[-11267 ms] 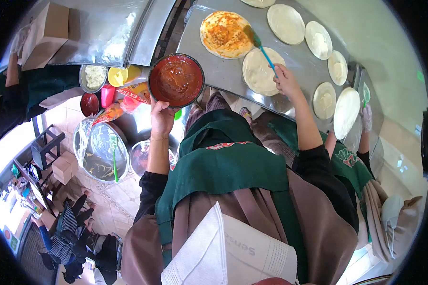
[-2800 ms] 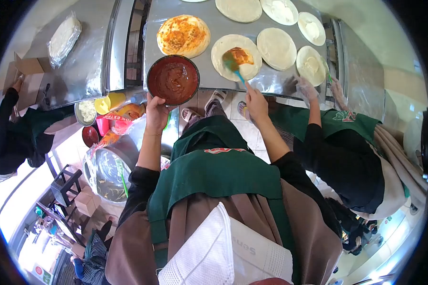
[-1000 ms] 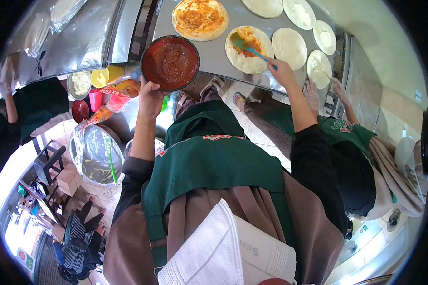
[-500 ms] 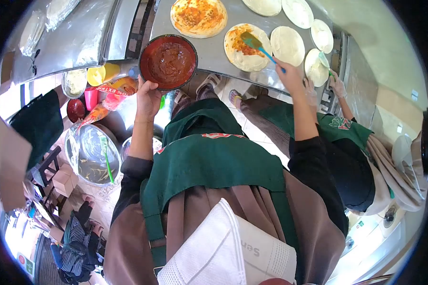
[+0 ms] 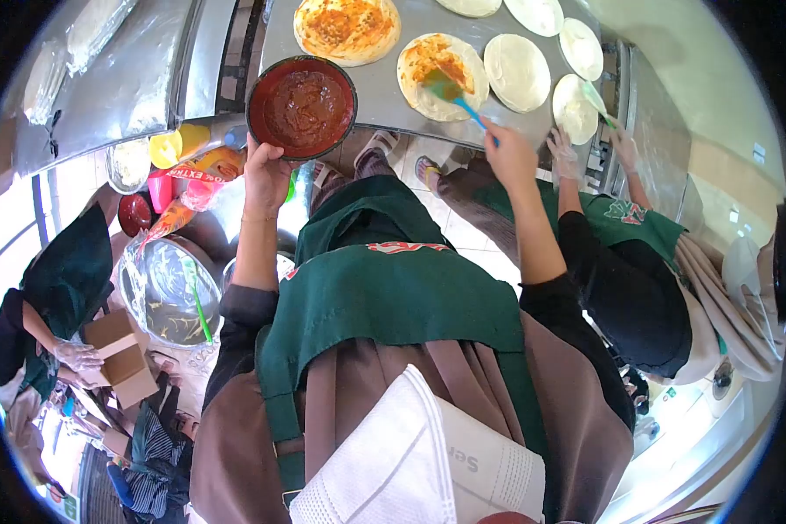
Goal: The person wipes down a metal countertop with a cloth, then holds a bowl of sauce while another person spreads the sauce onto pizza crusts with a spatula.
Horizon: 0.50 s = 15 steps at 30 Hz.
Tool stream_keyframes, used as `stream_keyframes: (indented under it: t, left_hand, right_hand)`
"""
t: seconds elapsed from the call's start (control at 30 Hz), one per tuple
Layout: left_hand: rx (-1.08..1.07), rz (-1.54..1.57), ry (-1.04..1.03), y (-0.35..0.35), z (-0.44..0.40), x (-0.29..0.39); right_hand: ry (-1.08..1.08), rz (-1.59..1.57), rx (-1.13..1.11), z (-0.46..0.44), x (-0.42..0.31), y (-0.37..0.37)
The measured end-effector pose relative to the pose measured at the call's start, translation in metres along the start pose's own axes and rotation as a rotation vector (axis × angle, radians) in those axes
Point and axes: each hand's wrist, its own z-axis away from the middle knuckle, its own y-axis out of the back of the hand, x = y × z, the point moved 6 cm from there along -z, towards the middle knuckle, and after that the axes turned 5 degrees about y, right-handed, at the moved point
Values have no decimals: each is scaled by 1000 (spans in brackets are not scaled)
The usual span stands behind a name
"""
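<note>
A dark-rimmed bowl of thick red sauce [image 5: 304, 106] is gripped at its near edge by my left hand [image 5: 268, 179]. Closed around the blue handle of a spatula [image 5: 468, 110], my right hand [image 5: 511, 159] reaches over the metal table. The spatula's greenish head, slightly blurred, touches a round flatbread base [image 5: 443, 77] whose upper part is smeared with red sauce. Left of it lies another round base [image 5: 348, 31], with sauce over most of its face. To the right is a plain pale base [image 5: 516, 73].
More plain rounds lie on the metal table [image 5: 375, 103]. At right, a co-worker's gloved hands [image 5: 564, 157] work with a pale spatula [image 5: 596, 100] at another round base [image 5: 575, 110]. Lower left, a large metal bowl [image 5: 153, 319] holds a green-handled spatula. Another person holds a cardboard box [image 5: 124, 362].
My right hand and spatula have shifted slightly left, and more sauce covers the base. The co-worker's spatula has lifted toward the round's upper edge. At left, a person has appeared holding the box.
</note>
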Motion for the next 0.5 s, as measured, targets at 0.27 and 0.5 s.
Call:
stream_keyframes:
  t: [0.27, 0.5]
  left_hand:
    - [30, -44, 10, -4, -1, -4]
    - [33, -61, 13, -11, -1, -5]
  right_hand:
    - [-17, 219, -85, 22, 25, 20]
    - [33, 97, 8, 11, -28, 16]
